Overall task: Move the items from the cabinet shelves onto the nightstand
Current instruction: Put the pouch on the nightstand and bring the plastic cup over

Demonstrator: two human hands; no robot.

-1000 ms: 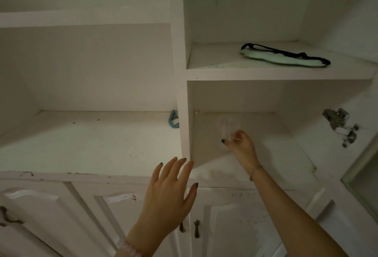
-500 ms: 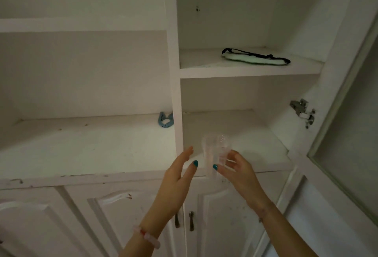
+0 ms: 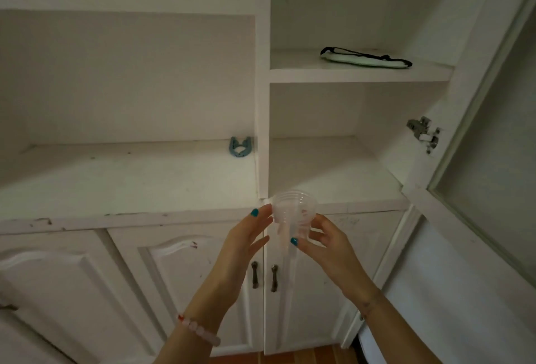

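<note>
A stack of clear plastic cups (image 3: 293,210) is held in front of the cabinet's lower shelf edge. My right hand (image 3: 327,243) grips the stack from the right, thumb across its lower part. My left hand (image 3: 246,233) touches the rim side of the stack with its fingertips, fingers fairly straight. A pale green sleep mask with a black strap (image 3: 366,58) lies on the upper right shelf (image 3: 348,75). A small blue-grey clip (image 3: 239,147) sits at the back right of the left shelf (image 3: 116,187). The nightstand is out of view.
The white cabinet has a divider post (image 3: 263,102) between the two shelf bays. An open glass door (image 3: 487,137) stands at the right, its metal hinge (image 3: 423,133) jutting inward. Closed lower doors with dark handles (image 3: 264,275) sit below my hands.
My right hand has pulled the cup stack out of the lower right shelf toward me. My left hand has risen to meet it and now touches the stack.
</note>
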